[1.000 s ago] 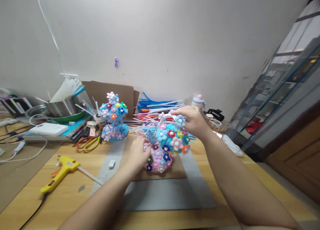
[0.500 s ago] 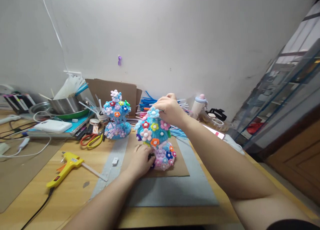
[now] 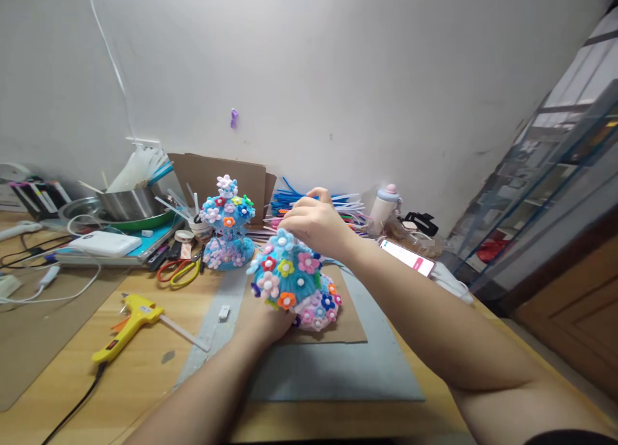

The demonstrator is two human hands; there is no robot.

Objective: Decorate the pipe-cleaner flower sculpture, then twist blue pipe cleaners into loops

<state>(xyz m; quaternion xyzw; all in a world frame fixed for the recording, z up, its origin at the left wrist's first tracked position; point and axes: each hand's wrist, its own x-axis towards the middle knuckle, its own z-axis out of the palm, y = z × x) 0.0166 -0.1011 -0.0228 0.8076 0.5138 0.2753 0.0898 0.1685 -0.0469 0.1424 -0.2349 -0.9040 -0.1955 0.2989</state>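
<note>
A fuzzy blue dome [image 3: 284, 277], covered in colourful pipe-cleaner flowers, tilts towards me above a pink flowered base [image 3: 321, 313]. My right hand [image 3: 318, 225] has its fingers curled at the dome's top, gripping it from behind the light-blue flower. My left hand [image 3: 273, 324] reaches under the dome on its left side, close to the base. The dome hides those fingers, so their grip does not show. Both parts are over a piece of brown cardboard [image 3: 350, 326] on a grey mat [image 3: 338, 374].
A similar blue flowered piece [image 3: 228, 223] stands at the back left. Scissors [image 3: 181, 272] and a yellow glue gun [image 3: 130, 326] with a glue stick lie left. Pipe cleaners [image 3: 290, 197] are piled behind my right hand. A bottle [image 3: 383, 210] and a phone [image 3: 408, 258] are at right.
My right hand has moved slightly left and down, and the blue dome has tipped left and towards me. It now covers the fingers of my left hand.
</note>
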